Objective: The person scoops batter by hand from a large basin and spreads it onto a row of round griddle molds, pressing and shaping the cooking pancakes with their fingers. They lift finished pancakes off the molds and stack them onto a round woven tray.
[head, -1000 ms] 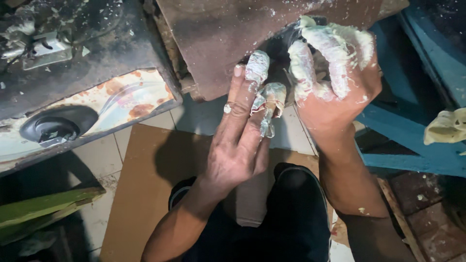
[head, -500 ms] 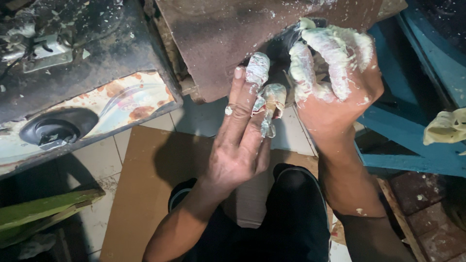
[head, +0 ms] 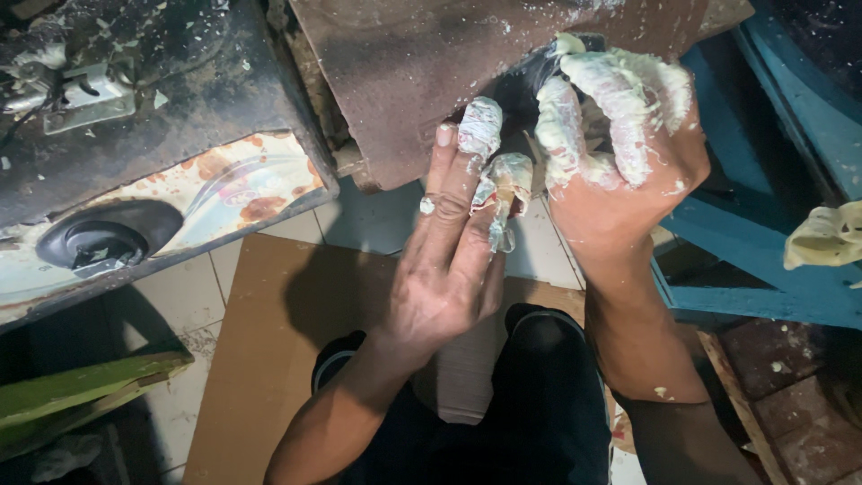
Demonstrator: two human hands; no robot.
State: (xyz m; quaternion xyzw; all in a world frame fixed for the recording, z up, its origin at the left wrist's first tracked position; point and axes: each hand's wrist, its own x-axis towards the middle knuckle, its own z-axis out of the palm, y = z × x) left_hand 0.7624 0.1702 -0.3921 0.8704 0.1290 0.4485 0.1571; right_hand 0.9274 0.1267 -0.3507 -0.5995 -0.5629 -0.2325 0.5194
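Pale cream putty (head: 620,99) coating curled right hand (head: 620,162), pressed on rusty brown metal panel (head: 467,54); left hand (head: 449,260) just beside, fingers extended, tips smeared.

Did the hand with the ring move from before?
No. The left hand sits at the same spot under the rusty metal sheet, its fingers coated in white paste.
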